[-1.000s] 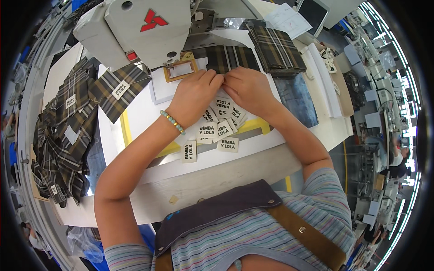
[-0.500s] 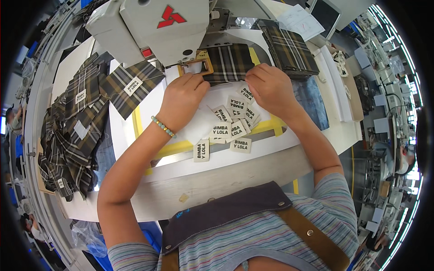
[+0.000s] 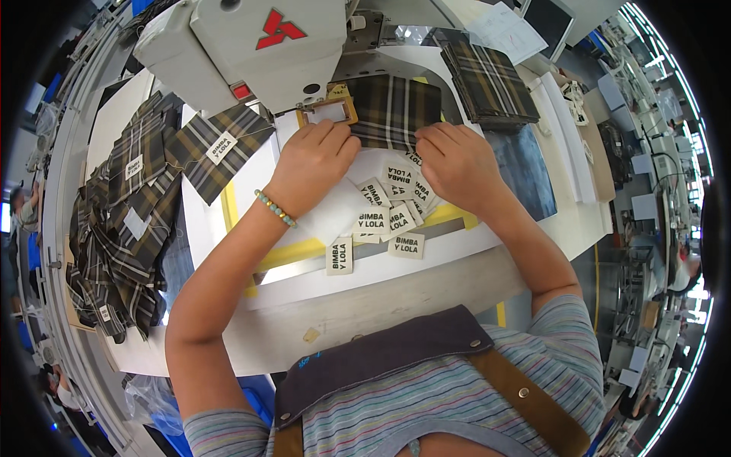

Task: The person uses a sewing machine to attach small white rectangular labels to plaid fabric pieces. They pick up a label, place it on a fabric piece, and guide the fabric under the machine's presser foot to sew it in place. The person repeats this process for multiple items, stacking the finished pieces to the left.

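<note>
A dark plaid fabric panel [image 3: 397, 107] lies at the sewing machine's work area, its near edge between my hands. My left hand [image 3: 318, 164], with a beaded bracelet at the wrist, has its fingers curled together at the panel's near left corner; the fingertips are partly hidden. At the near right corner, my right hand [image 3: 461, 164] pinches the panel. Just beyond my left fingers is a small brown rectangular clamp frame [image 3: 352, 112], beneath the white sewing machine head [image 3: 266, 57]. Several cream printed labels [image 3: 371, 221] lie in a loose pile nearer to me, between my forearms.
A heap of plaid pieces [image 3: 126, 228] with labels on some spreads at the left, one labelled piece [image 3: 244, 129] beside the machine. A neat stack of plaid panels [image 3: 491, 84] stands at the back right. Yellow tape [image 3: 289, 253] marks the white work surface [image 3: 304, 282].
The plaid panel has shifted a little to the right and toward me, still between both hands. My hands have moved only slightly. The labels lie as before.
</note>
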Tool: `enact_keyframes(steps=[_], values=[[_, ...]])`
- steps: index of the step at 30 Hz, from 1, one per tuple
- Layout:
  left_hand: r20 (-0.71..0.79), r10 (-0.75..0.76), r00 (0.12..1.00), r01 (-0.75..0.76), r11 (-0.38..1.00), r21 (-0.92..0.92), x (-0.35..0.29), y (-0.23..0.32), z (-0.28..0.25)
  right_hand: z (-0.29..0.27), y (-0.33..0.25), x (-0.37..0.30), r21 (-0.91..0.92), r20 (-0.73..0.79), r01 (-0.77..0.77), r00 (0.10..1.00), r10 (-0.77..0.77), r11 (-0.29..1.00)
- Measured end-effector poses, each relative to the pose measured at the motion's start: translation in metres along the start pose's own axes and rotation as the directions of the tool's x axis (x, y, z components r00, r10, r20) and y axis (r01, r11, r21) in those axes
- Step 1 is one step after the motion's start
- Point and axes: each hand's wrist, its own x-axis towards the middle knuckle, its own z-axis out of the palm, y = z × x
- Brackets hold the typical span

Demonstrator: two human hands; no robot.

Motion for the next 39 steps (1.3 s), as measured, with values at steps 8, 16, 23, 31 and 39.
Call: enact_keyframes(steps=[8, 16, 23, 31, 39], values=[[0.032, -0.016, 0.999, 0.015, 0.999, 0.041, -0.024, -0.004, -0.011, 0.016, 0.003, 0.016, -0.029, -0.076, 0.095, 0.992, -0.097, 0.995], [0.195, -0.061, 0.979, 0.007, 0.964, 0.266, -0.045, -0.016, -0.024, 0.041, 0.004, 0.040, 0.036, 0.066, 0.160, 0.985, -0.162, 0.986], [0.155, -0.235, 0.960, 0.214, 0.967, 0.138, -0.071, -0.014, -0.042, 0.029, 0.013, 0.025, 0.228, 0.195, -0.136, 0.977, 0.091, 0.964], [0.271, -0.314, 0.910, 0.342, 0.937, -0.064, -0.084, 0.001, -0.049, 0.044, 0.013, 0.000, 0.154, 0.250, -0.107, 0.966, 0.066, 0.982], [0.230, -0.307, 0.923, 0.323, 0.946, -0.031, -0.085, 0.002, -0.047, 0.056, 0.019, 0.005, 0.106, 0.230, -0.101, 0.970, 0.075, 0.989]])
